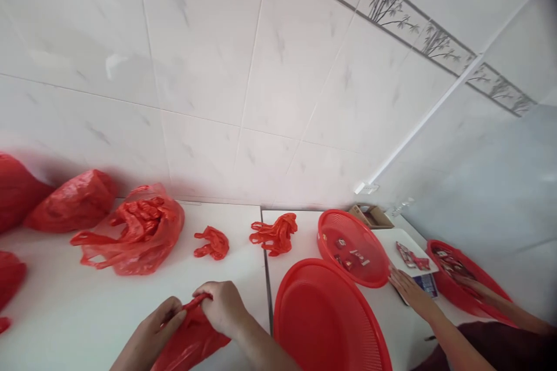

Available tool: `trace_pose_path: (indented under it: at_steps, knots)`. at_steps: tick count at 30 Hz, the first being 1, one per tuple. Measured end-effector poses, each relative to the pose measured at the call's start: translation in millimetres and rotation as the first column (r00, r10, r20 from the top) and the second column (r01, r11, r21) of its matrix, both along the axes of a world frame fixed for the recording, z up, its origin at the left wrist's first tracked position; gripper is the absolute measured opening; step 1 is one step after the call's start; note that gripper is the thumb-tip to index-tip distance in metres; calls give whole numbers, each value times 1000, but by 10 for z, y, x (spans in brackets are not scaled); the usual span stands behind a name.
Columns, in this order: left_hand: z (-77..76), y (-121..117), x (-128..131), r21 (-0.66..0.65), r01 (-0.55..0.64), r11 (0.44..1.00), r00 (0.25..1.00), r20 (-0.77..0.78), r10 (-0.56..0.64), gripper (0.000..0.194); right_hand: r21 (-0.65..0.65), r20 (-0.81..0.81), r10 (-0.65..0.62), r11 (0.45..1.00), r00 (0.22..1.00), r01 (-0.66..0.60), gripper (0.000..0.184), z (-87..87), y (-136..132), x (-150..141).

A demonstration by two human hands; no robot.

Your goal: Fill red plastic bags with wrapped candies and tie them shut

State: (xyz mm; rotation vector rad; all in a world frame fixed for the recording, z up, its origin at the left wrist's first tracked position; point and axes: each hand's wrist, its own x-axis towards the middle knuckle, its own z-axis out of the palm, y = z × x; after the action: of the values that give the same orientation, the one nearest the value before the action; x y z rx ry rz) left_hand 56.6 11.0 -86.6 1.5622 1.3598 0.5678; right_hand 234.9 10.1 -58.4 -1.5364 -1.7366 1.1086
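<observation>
Low in the view, a red plastic bag (195,339) is gathered at its top between my two hands. My left hand (163,324) pinches the bag's neck from the left side. Just right of it, my right hand (224,307) is closed on the twisted top of the same bag. What the bag contains is hidden. Beyond my hands lies a small crumpled red bag (213,242). To its left sits an open red bag (143,226) with more crumpled red bags inside.
Filled red bags (72,203) line the wall at left. Another bunch of red bags (276,233) lies on the table seam. A large red basin (322,319) stands at my right, behind it a red basket (354,249) with small packets. A co-worker's hand (407,290) touches that basket's edge.
</observation>
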Motion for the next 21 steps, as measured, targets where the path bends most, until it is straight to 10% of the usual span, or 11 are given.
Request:
trace_pose_path:
  at_steps: [6, 16, 21]
  knots:
    - [104, -138, -69, 218, 9, 976, 1000, -9, -7, 10, -28, -185, -85, 996, 979, 81, 25, 46, -46, 13]
    - [-8, -436, -855, 51, 8, 999, 877, -480, 18, 11, -21, 86, -306, 951, 948, 309, 29, -649, -28, 596]
    - [-222, -339, -359, 167, 132, 977, 944, -322, -72, 93, -15, -26, -198, 980, 980, 198, 29, -459, -120, 378]
